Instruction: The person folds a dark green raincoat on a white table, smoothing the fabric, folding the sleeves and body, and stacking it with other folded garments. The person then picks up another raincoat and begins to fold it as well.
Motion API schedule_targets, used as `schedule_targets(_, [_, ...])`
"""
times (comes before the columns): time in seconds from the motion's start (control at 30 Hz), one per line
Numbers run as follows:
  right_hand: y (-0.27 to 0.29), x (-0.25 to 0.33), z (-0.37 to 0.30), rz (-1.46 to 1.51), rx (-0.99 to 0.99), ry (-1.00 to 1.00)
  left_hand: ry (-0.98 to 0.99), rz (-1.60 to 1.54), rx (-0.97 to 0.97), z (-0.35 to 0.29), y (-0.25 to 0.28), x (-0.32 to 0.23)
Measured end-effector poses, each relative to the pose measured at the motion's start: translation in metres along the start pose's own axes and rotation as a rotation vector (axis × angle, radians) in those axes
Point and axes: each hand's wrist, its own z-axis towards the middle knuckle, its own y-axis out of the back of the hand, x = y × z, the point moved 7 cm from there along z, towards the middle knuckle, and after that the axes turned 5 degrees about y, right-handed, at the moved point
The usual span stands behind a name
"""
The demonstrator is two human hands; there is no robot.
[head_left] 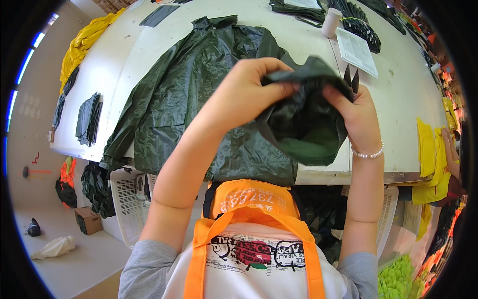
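Note:
A dark green raincoat [199,84] lies spread on the white table, its collar toward the far side. Above its right side, both hands hold up what looks like its sleeve [308,144], the wide opening facing me. My left hand [254,89] pinches the far rim between thumb and fingers. My right hand [361,112], with a beaded bracelet at the wrist, grips the rim's right side. Dark pointed blades, apparently thread snips [351,78], stick up from that same hand; their handle is hidden. The fingertips behind the fabric are hidden too.
White table [403,99] around the coat. Far right: a printed sheet [356,52], a white cup-like container [331,22] and dark bundles [354,25]. Left: a folded dark stack [89,118] and yellow garments [84,42]. White baskets [128,199] below; another person's arm [450,149] at right.

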Motion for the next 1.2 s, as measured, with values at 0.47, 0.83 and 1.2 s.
schedule_targets(0.47, [0.027, -0.059, -0.007, 0.249, 0.267, -0.250, 0.319, -0.457, 0.230, -0.009, -0.010, 0.070])
schedule_targets(0.83, [0.244, -0.313, -0.069, -1.360, -0.530, -0.404, 0.182, 0.180, 0.292, -0.018, -0.048, 0.097])
schedule_targets(1.2, [0.016, -0.107, -0.115, -0.330, -0.237, -0.252, 0.088, 0.101, 0.094, 0.001, -0.092, 0.108])
